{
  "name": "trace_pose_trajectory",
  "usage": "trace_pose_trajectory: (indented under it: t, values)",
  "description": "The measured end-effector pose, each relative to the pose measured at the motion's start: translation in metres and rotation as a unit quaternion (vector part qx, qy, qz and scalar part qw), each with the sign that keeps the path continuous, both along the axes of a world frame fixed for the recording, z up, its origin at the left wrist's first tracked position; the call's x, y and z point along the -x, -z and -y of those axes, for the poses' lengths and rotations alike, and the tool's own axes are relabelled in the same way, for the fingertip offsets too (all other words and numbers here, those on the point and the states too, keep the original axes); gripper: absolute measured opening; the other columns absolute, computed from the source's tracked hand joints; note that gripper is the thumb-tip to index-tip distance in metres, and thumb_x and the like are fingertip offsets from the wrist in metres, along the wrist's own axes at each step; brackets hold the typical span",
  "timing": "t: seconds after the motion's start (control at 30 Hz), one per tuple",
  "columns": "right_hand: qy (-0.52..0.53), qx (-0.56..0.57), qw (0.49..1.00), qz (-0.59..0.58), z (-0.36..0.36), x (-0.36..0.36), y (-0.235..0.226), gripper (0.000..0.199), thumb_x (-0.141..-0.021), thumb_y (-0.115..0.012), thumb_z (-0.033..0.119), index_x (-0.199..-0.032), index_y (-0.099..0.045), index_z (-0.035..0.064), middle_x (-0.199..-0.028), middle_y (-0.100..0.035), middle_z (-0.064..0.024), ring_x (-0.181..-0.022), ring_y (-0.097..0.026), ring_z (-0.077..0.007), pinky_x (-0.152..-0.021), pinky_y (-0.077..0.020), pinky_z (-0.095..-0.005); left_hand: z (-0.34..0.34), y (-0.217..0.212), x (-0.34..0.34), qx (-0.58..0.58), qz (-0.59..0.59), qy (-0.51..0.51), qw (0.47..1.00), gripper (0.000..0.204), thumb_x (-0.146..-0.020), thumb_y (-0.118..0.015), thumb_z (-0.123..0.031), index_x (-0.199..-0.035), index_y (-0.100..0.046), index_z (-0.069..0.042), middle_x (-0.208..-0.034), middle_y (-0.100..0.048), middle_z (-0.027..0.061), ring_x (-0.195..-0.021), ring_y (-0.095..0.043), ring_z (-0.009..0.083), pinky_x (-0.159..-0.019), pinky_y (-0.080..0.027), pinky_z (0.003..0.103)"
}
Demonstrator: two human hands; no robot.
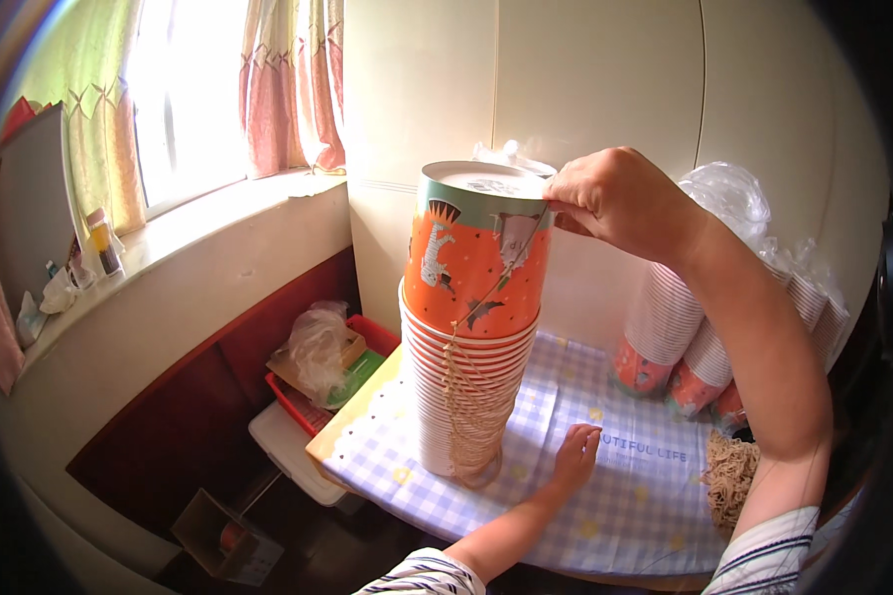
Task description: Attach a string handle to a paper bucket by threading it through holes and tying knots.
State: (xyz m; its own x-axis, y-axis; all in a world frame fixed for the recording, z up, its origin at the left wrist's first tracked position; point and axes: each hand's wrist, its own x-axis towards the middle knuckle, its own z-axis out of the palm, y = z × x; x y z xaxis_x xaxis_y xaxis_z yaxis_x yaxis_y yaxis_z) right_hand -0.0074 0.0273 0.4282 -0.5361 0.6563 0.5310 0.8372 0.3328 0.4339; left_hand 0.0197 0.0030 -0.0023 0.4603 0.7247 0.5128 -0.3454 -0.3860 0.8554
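Note:
A tall stack of upturned orange paper cups [476,327] with animal pictures stands on a table with a blue-and-white checked cloth [605,486]. My right hand [615,198] is at the top rim of the stack, pinching a thin tan string [496,288] that runs down the cups' side to several string loops [471,436] hanging near the base. My left hand [575,451] rests flat on the cloth just right of the stack's foot, fingers together, holding nothing.
More cup stacks in clear plastic bags [704,317] lie at the back right. A bundle of tan string [729,476] sits at the table's right edge. Left of the table are a red basket [332,372] with bags, a white box [288,451] and a windowsill [179,233].

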Motion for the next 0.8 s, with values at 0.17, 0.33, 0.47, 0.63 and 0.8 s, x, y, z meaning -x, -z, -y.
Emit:
trace_pose_trajectory:
  t: [0.17, 0.33, 0.47, 0.63, 0.8]
  values:
    - [0.018, -0.020, 0.999, 0.028, 0.002, 0.002, 0.010, 0.023, -0.074, -0.070, 0.005, -0.097, -0.067, 0.0026, -0.086, -0.066, -0.0140, -0.077, -0.063, -0.0302, -0.068, -0.0525, -0.0362, -0.003, 0.005, 0.000, -0.018, -0.001, -0.013, 1.000, 0.022, -0.095, -0.049, -0.018, -0.102, -0.062, -0.002, -0.101, -0.057, 0.0111, -0.094, -0.056, 0.0229, -0.081, -0.046, 0.030]
    - [0.016, -0.078, 0.997, 0.009, 0.017, 0.000, 0.035, 0.039, -0.078, -0.065, 0.011, -0.115, -0.058, 0.0005, -0.103, -0.063, -0.0151, -0.086, -0.064, -0.0287, -0.074, -0.0531, -0.0366, 0.001, 0.003, 0.000, -0.006, -0.005, -0.008, 1.000, 0.021, -0.095, -0.049, -0.019, -0.103, -0.062, -0.004, -0.101, -0.058, 0.0108, -0.090, -0.057, 0.0233, -0.076, -0.047, 0.030]
    - [0.042, -0.083, 0.994, -0.049, 0.036, -0.003, 0.054, 0.058, -0.073, -0.070, 0.012, -0.126, -0.049, -0.0005, -0.119, -0.055, -0.0213, -0.104, -0.058, -0.0345, -0.087, -0.0505, -0.0383, 0.004, 0.002, 0.002, -0.008, -0.008, -0.005, 1.000, 0.020, -0.094, -0.050, -0.019, -0.102, -0.062, -0.004, -0.101, -0.058, 0.0105, -0.088, -0.058, 0.0235, -0.075, -0.048, 0.030]
    - [0.180, 0.042, 0.972, -0.145, 0.067, -0.042, 0.107, 0.043, -0.076, -0.069, 0.017, -0.114, -0.056, 0.0025, -0.117, -0.056, -0.0174, -0.100, -0.059, -0.0353, -0.085, -0.0496, -0.0404, 0.005, 0.011, -0.002, -0.002, -0.022, -0.021, 1.000, 0.017, -0.093, -0.052, -0.017, -0.099, -0.062, -0.005, -0.096, -0.059, 0.0107, -0.087, -0.059, 0.0238, -0.072, -0.049, 0.031]
    - [0.322, 0.102, 0.919, -0.201, 0.100, -0.124, 0.131, 0.035, -0.075, -0.069, 0.026, -0.101, -0.064, 0.0033, -0.106, -0.060, -0.0174, -0.097, -0.060, -0.0341, -0.084, -0.0493, -0.0405, 0.006, 0.017, -0.002, -0.074, -0.041, -0.040, 0.996, 0.013, -0.089, -0.057, -0.016, -0.095, -0.063, -0.006, -0.090, -0.060, 0.0111, -0.070, -0.061, 0.0225, -0.062, -0.050, 0.032]
